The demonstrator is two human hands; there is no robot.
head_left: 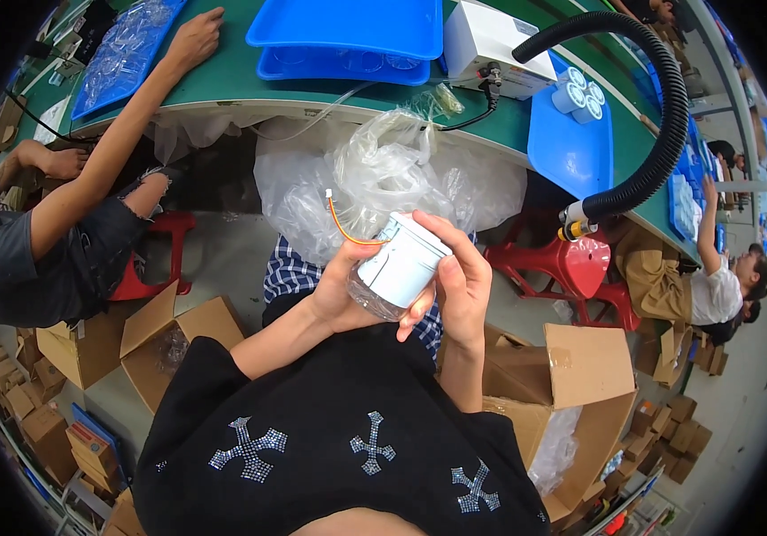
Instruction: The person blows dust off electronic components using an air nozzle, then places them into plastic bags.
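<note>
Between my two hands, above my lap, is a white cylindrical housing (394, 268) with a clear plastic part (373, 300) at its lower end. Thin red and yellow wires (341, 225) come out of its side and end in a small white connector. My left hand (344, 284) cups the housing from the left and below. On the right, my right hand (460, 284) has its fingers wrapped over the rim and side. Just beyond the housing, a bunched clear plastic bag (383, 170) hangs at the bench edge.
Blue trays (343, 25) lie on the green bench (223, 85). A white box-shaped machine (482, 49) stands beside a black flexible hose (674, 98). White cups (571, 96) sit on another blue tray (571, 152). Red stools (571, 263) and open cartons (591, 366) surround me. A co-worker's arm (107, 170) reaches across at left.
</note>
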